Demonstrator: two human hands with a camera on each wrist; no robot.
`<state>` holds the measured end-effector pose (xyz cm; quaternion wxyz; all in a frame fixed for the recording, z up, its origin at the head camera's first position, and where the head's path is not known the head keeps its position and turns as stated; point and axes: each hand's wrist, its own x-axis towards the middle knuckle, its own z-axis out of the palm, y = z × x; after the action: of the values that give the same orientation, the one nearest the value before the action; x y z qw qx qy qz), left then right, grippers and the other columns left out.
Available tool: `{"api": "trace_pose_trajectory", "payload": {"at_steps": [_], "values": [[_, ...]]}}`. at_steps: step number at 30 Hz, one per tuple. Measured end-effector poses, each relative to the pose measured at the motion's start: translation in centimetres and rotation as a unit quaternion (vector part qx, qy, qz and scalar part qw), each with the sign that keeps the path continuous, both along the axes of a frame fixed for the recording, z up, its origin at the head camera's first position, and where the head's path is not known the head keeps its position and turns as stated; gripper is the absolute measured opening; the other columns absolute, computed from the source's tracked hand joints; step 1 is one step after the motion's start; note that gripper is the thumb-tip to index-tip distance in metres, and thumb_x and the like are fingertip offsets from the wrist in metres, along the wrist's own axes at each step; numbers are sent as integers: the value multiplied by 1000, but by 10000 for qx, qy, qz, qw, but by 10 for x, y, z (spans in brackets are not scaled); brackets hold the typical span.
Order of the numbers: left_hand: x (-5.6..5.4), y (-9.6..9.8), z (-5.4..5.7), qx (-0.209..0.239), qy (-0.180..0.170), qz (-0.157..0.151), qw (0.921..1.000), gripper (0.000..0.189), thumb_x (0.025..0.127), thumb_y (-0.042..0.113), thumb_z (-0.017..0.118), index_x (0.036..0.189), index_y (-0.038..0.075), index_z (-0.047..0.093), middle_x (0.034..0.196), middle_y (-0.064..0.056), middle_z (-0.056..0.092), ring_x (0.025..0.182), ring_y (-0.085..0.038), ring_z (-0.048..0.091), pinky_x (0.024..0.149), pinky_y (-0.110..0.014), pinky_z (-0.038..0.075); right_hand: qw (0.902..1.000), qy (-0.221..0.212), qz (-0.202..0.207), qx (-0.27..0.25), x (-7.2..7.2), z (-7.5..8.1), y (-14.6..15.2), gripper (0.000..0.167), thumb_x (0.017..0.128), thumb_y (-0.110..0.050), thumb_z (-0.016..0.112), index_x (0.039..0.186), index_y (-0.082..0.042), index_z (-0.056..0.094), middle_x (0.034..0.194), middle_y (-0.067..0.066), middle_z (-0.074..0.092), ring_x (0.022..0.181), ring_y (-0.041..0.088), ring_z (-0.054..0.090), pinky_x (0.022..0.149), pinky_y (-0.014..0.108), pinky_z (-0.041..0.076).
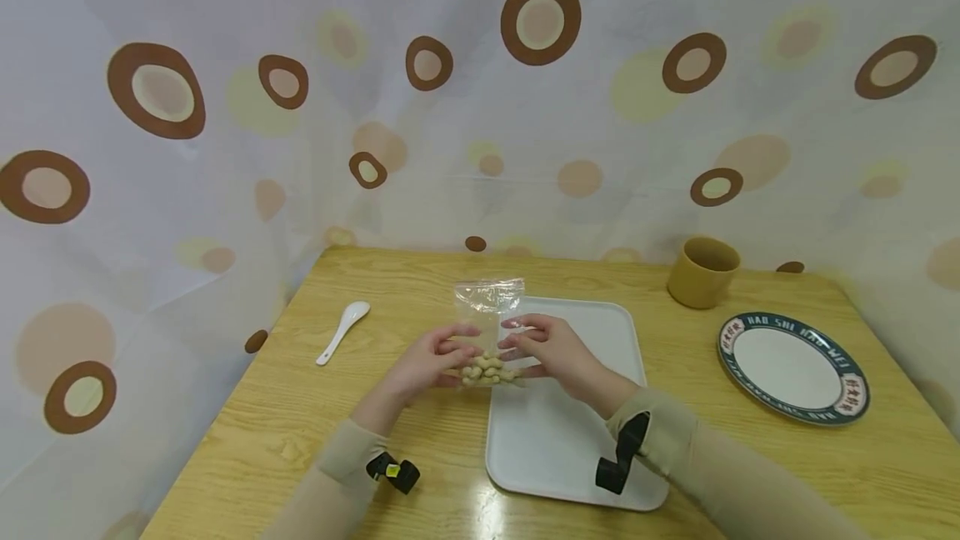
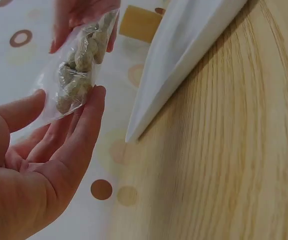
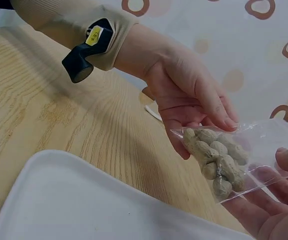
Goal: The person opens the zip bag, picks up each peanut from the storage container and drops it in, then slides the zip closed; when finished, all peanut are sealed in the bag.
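Observation:
A clear zip bag (image 1: pixel 489 307) with several peanuts in its lower end (image 3: pixel 218 157) is held up between my two hands. My left hand (image 1: pixel 429 363) grips one side edge, thumb on the near face and fingers behind. On the opposite edge, my right hand (image 1: pixel 558 350) holds the bag the same way, its fingers spread along the side. The zip strip stands at the top, above both hands. In the left wrist view the peanuts (image 2: pixel 81 60) hang in the plastic above the table level, close to the left fingertips.
Under and right of the bag lies a white tray (image 1: pixel 570 440). A white spoon (image 1: pixel 345 330) rests on the wooden table to the left. At the back right stands a mustard-coloured cup (image 1: pixel 697 282), with a green-rimmed plate (image 1: pixel 787 365) in front of it. A patterned curtain (image 1: pixel 465 123) rises behind.

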<state>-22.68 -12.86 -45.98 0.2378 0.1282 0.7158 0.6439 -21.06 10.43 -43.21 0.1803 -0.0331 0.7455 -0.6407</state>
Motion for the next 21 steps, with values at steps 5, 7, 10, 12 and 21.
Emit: {"api": "trace_pose_trajectory", "payload": {"at_steps": [5,7,10,12,21], "values": [[-4,-21,-6,-344,59,232,9991,40,99,16,58,137,3,53,119,-18,65,87,-12,65,65,-28,56,9995,-260,85,-134,-10,-10,-21,36,101,-12,54,136,-4,54,112,16,71,90,19,71,68,35,59],[-6,-29,-9,-499,91,276,9983,40,99,15,58,136,1,53,113,-16,64,83,-11,64,62,-27,55,9988,-389,113,-264,-13,-16,-28,39,100,-9,54,138,-2,51,108,15,71,84,16,69,68,35,59],[-8,-37,-13,-832,149,351,9958,38,99,11,58,134,-1,53,105,-13,64,77,-11,62,58,-25,54,9971,-615,139,-420,-17,-26,-37,41,99,-4,53,139,1,48,104,14,71,79,15,67,68,37,60],[-7,-42,-16,-1047,211,338,9937,37,99,9,58,133,-3,53,102,-13,64,72,-11,60,56,-25,53,9962,-734,181,-435,-18,-31,-42,42,98,-1,53,139,1,46,103,14,70,78,15,67,68,38,60],[-2,-53,-21,-1631,367,814,9826,37,95,4,61,129,-7,50,102,-17,65,70,-14,63,59,-31,57,9931,-1065,253,-420,-22,-40,-59,61,96,3,55,151,-3,30,103,19,61,80,21,66,73,42,60]]}}
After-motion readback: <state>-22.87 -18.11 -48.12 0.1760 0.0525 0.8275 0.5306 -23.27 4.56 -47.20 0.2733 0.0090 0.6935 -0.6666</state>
